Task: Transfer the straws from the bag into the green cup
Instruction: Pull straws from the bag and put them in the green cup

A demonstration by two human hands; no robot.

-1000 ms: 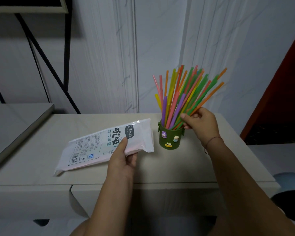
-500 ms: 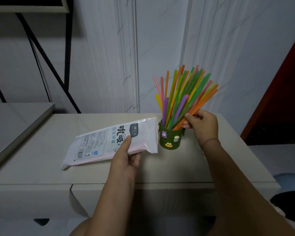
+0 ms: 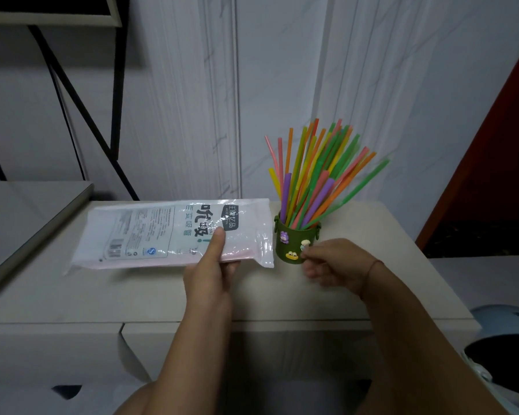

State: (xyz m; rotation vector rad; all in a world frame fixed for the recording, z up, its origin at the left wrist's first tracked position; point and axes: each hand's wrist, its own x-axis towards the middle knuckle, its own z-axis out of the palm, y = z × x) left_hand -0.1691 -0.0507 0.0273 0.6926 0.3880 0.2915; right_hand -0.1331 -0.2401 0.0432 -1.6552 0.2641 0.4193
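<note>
A small green cup (image 3: 295, 245) with cartoon stickers stands on the pale table (image 3: 132, 295), right of centre. Several coloured straws (image 3: 315, 178) stand in it and fan out up and to the right. A flat white plastic bag (image 3: 174, 233) with printed text lies left of the cup, its right end almost touching it. My left hand (image 3: 212, 274) grips the bag's near edge, thumb on top. My right hand (image 3: 333, 265) hovers just right of the cup's base, blurred, fingers loosely curled with nothing in them.
A white panelled wall rises behind the table. A black metal frame (image 3: 72, 94) and a grey shelf (image 3: 27, 211) are at the left. A dark red surface (image 3: 498, 163) stands at the right, and a round pale blue object (image 3: 504, 319) sits low right.
My right hand has let go of the straws and dropped to beside the cup's base. My left hand has lifted and turned the bag level, closer to the cup.
</note>
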